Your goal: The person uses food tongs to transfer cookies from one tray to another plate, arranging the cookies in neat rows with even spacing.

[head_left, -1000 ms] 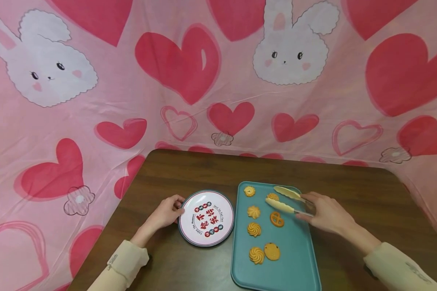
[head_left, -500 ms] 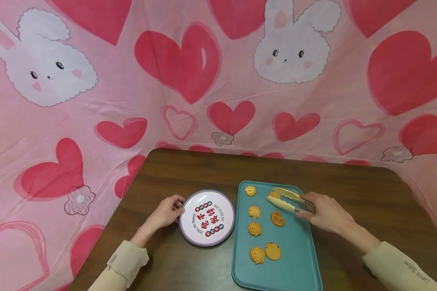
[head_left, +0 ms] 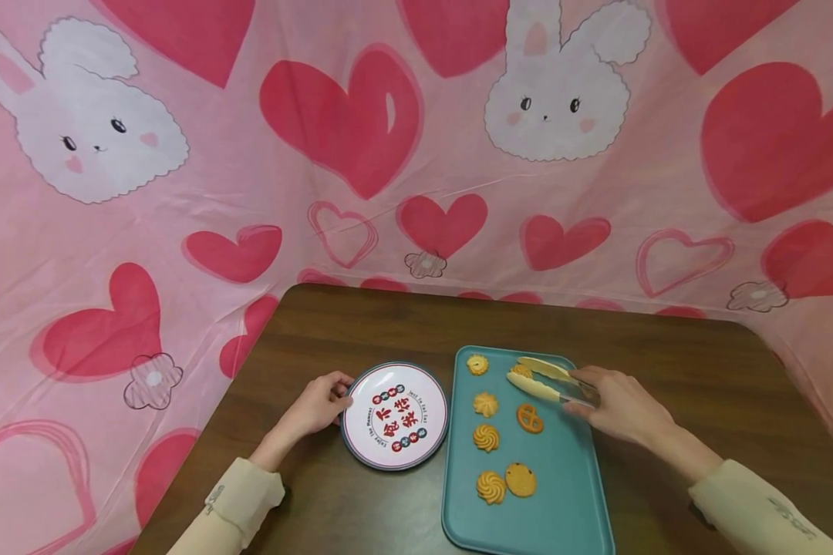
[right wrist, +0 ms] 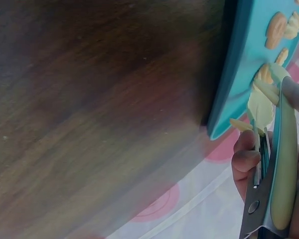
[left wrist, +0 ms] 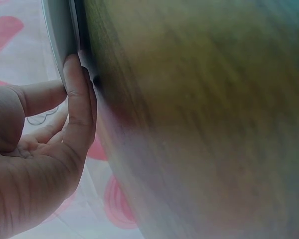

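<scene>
Left hand (head_left: 322,402) pinched on the rim of the plate (head_left: 396,416), thumb to one side, fingers to the other, on the side toward the left edge of the desk (head_left: 361,324). Plate white with dark rim, red characters; just beside the left edge of the tray (head_left: 562,501).

Right hand (head_left: 621,407) clamped on the tongs (head_left: 537,387), over the tray's right edge. Tongs' cream tips parted, a ridged cookie (head_left: 522,371) between them, near the tray's far right corner; cannot tell if they touch it.

Tray blue-green. Down its left side, starting at the far left corner: round cookie (head_left: 477,364), star cookie (head_left: 486,404), swirl (head_left: 486,437), second swirl (head_left: 491,487). Flat cookie (head_left: 521,479) right beside the second swirl, apparently touching. Pretzel (head_left: 530,418) nearer than the tongs' tips, apart from the others.

Pink cloth (head_left: 236,193) beyond the desk's far edge: hearts, rabbit faces.
</scene>
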The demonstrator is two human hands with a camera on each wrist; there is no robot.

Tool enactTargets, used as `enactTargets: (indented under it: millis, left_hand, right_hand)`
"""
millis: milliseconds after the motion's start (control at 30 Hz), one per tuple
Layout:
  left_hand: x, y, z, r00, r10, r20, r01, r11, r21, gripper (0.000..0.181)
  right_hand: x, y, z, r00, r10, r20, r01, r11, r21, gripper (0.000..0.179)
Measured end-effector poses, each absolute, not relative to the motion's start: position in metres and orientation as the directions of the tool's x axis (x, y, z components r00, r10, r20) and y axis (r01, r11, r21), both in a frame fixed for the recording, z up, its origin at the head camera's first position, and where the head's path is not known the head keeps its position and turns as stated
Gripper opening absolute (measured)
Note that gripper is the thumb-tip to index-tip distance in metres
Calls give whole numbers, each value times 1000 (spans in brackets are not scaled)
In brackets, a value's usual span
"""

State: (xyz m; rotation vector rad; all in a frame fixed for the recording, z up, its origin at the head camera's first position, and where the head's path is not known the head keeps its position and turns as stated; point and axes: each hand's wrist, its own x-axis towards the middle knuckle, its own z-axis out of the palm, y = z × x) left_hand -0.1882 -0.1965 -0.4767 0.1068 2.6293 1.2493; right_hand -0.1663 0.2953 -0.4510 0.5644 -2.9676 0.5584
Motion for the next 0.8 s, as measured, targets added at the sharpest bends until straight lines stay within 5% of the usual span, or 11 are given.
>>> enactTargets:
  millis: [800]
  left_hand:
    - [-189, -197, -483, -978, 150, -147, -15, 648, 761, 26]
  right_hand:
    - [-187, 232, -426, -856, -490, 165, -516, 792, -325, 58]
